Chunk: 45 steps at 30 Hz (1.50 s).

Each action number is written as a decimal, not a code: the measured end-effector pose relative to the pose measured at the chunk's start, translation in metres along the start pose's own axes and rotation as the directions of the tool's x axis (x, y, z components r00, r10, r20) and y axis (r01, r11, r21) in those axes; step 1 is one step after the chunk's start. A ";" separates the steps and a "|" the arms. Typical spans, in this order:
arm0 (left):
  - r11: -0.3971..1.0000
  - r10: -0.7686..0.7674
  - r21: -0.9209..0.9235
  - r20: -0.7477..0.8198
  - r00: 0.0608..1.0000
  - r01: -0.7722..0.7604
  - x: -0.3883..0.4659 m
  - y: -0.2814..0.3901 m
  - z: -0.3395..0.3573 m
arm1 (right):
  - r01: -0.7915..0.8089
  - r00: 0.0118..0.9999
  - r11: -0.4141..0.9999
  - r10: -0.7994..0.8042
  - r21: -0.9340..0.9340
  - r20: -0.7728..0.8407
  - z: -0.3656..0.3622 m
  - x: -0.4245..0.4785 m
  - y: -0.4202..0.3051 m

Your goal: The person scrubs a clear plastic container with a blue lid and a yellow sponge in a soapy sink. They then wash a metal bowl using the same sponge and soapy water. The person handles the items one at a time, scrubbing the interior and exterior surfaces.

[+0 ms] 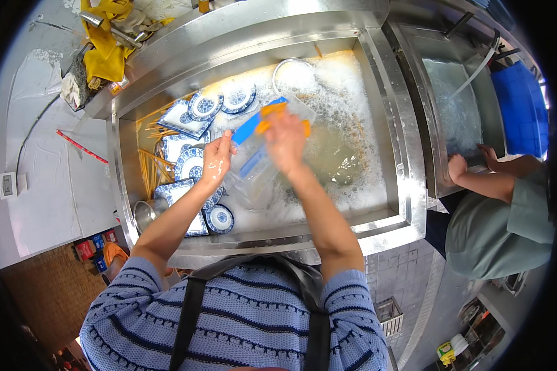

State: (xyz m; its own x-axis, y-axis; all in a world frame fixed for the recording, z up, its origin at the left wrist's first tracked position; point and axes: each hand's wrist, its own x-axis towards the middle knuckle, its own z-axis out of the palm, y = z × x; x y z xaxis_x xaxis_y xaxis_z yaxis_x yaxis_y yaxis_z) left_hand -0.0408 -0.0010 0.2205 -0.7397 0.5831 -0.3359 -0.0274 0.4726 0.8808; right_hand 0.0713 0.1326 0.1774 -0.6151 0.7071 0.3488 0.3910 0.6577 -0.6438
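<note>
My left hand (218,155), wet and sudsy, grips the lower left corner of a clear plastic container or lid with blue edge strips (247,131). My right hand (285,139), blurred, presses an orange cloth or sponge (273,110) against the upper part of the same piece. Which kind of container it is cannot be told. Left of my hands lie several blue-and-white patterned plates (185,119), round and square, and wooden chopsticks (152,169). Foamy water (339,92) fills the steel sink around them.
The sink's steel rim (406,176) surrounds my work area. A metal bowl (144,215) sits at its lower left corner. A faucet (116,35) with yellow gloves (103,65) is upper left. At right, a co-worker's hands (458,168) rest by a second sink (452,106) with a hose.
</note>
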 end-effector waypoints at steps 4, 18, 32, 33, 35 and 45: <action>0.999 0.044 -0.008 -0.025 0.999 -0.044 0.002 -0.020 -0.012 | 0.199 0.958 0.957 -0.235 0.212 0.162 -0.024 -0.028 -0.066; 0.913 -0.106 -0.334 0.358 0.928 0.233 0.015 0.013 -0.053 | -0.699 0.693 0.644 0.718 0.309 0.070 0.042 -0.115 0.191; 0.782 -0.058 -0.511 0.510 0.858 0.356 -0.005 0.047 0.019 | -0.258 0.935 0.729 0.353 0.634 -0.024 -0.065 -0.021 -0.030; 0.756 -0.039 -0.571 0.447 0.894 0.319 -0.004 0.049 0.025 | -0.139 0.973 0.921 0.196 0.364 -0.124 -0.068 -0.011 -0.048; 0.694 -0.018 -0.677 0.322 0.946 0.244 -0.002 0.051 0.049 | -0.013 0.985 0.995 -0.004 -0.094 -0.174 -0.059 0.007 -0.064; 0.557 -0.263 -0.751 0.245 0.933 0.354 0.021 0.052 0.042 | 0.154 0.981 0.961 -0.177 -0.228 -0.082 -0.032 -0.080 -0.043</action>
State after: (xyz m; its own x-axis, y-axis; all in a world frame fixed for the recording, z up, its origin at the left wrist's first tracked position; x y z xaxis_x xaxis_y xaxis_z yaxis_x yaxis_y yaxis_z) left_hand -0.0299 0.0632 0.2449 -0.5185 0.5813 -0.6271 -0.7823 -0.0264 0.6223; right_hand 0.1256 0.0556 0.1990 -0.6159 0.5988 0.5120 0.4374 0.8004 -0.4101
